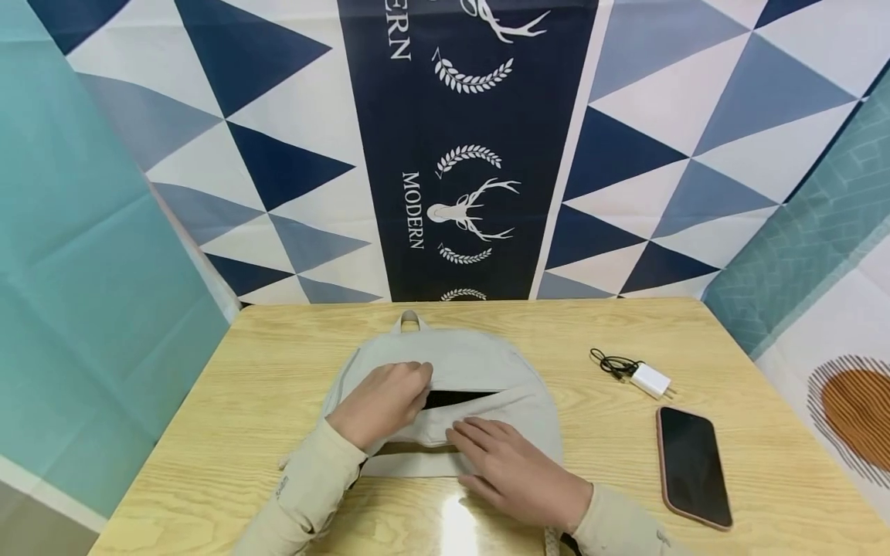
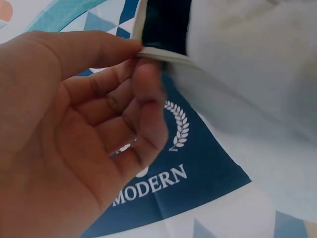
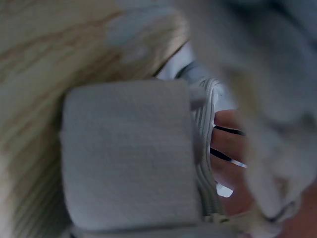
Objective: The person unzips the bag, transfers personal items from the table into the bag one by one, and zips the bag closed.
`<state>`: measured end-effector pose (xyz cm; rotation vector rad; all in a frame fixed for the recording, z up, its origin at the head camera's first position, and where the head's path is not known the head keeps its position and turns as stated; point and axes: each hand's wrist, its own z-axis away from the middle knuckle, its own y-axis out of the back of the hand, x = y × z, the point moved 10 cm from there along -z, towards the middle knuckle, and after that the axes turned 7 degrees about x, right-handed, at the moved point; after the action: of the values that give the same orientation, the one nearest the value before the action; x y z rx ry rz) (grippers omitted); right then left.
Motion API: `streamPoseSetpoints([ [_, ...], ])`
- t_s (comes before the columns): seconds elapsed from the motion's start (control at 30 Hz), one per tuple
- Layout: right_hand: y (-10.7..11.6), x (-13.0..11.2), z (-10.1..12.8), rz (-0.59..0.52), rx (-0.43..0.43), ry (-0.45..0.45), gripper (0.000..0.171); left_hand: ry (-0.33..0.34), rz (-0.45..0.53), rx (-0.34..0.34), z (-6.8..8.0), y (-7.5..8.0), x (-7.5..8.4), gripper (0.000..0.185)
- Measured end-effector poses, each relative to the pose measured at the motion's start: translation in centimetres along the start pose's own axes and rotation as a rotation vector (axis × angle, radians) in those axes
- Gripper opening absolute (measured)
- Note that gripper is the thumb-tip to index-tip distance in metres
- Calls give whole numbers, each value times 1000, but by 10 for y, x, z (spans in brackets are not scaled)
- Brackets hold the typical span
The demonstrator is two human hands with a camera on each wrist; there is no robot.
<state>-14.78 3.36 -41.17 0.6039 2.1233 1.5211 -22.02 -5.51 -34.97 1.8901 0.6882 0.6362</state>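
Note:
A pale grey backpack (image 1: 466, 359) lies on the table with its top loop toward the wall. A dark slit (image 1: 459, 398) gapes across its front. At the slit's left end my left hand (image 1: 386, 403) pinches a thin pale edge (image 2: 166, 53) of the bag between thumb and index finger, the other fingers curled beneath, as the left wrist view shows. My right hand (image 1: 511, 471) rests with fairly straight fingers on the lower front of the bag. In the right wrist view, part of the bag hides most of those fingers (image 3: 228, 144).
To the right, a white charger plug (image 1: 651, 380) lies with a coiled black cable (image 1: 615, 364). A phone (image 1: 694, 467) lies nearer, dark screen up. The wooden table (image 1: 278, 363) ends at a patterned cloth (image 1: 466, 116) behind, with hangings on both sides.

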Motion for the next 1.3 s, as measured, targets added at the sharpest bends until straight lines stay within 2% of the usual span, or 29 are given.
streamPoseSetpoints([
  [0.17,-6,-1,2,19,-26,2,50,-8,-43,92,-4,19,-2,18],
  [0.37,-6,0,1,59,-32,-1,42,-32,-64,273,-4,47,-5,16],
  [0.47,-3,0,0,69,-21,-7,38,-45,-81,336,-4,56,-7,13],
  [0.67,9,-7,-10,58,13,-3,40,-59,-94,372,-4,62,-6,8],
  [0.87,2,-2,-41,75,-2,-46,65,-45,-90,389,-3,62,-8,5],
  [0.97,-11,8,-52,74,-55,-86,76,-42,-75,393,-2,62,-9,4],
  [1.07,-22,15,-54,15,-117,-117,77,-32,-68,406,-2,64,-11,4],
  [1.17,-26,15,-52,-20,-140,-113,72,6,-79,428,-1,70,-15,5],
  [1.3,-28,11,-51,4,-153,-89,71,83,-89,453,3,82,-23,6],
])
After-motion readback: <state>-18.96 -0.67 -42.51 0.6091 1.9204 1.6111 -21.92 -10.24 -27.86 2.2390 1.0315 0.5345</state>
